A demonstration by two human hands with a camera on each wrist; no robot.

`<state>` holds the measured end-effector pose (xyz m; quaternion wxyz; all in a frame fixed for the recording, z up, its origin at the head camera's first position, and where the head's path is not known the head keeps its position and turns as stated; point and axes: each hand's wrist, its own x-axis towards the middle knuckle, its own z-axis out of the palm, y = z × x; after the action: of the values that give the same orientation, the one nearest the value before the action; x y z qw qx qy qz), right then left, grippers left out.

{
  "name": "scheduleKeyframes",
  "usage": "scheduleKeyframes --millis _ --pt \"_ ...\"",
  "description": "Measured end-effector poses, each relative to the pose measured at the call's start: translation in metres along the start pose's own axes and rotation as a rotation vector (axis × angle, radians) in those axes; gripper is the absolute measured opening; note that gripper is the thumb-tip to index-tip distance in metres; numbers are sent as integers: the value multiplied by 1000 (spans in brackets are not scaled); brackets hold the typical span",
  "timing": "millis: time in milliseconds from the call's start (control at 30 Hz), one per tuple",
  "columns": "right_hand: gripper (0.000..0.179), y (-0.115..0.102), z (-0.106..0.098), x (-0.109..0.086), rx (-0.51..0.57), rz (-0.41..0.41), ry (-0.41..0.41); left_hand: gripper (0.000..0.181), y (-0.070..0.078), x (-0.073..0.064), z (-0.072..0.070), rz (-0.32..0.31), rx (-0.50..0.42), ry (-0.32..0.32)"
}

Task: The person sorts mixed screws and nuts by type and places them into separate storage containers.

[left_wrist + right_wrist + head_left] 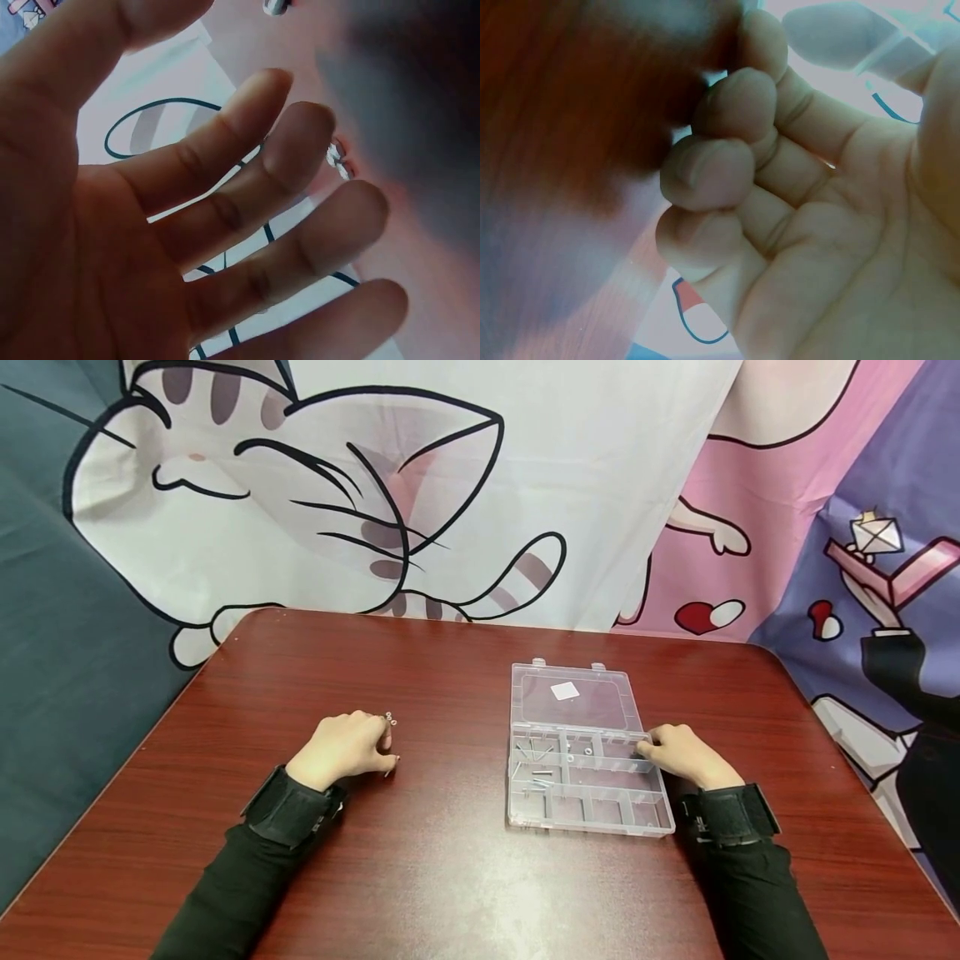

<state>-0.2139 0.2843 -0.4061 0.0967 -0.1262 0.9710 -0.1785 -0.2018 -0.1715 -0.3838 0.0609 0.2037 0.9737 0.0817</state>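
Observation:
My left hand (pixel 347 745) is low over the left half of the table, fingers spread and loosely bent in the left wrist view. Small metal nuts (pixel 391 719) lie by its fingertips. A tiny metal piece (pixel 275 6) shows near the thumb; its kind is unclear. My right hand (pixel 690 755) grips the right edge of a clear plastic compartment box (pixel 592 792), its fingers curled and a digit over the rim. The box's lid (pixel 585 702) lies folded back. Screws (pixel 542 772) are in the left compartments, small nuts (pixel 588 751) in a middle one.
The box stands right of centre on the reddish-brown wooden table (pixel 435 877). A white square label (pixel 565 691) is on the lid. Behind the table hangs a printed cloth (pixel 600 485) with cartoon cats.

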Motion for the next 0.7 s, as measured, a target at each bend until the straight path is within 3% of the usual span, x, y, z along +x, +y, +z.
scheduleKeyframes --millis 167,367,700 --pt "23 1 0 -1 14 15 -10 21 0 1 3 -12 -2 -30" --pt "24 2 1 -4 45 -27 25 27 0 3 9 -6 11 -37" --pt "23 1 1 1 11 -3 -10 16 -1 4 12 -4 1 -33"
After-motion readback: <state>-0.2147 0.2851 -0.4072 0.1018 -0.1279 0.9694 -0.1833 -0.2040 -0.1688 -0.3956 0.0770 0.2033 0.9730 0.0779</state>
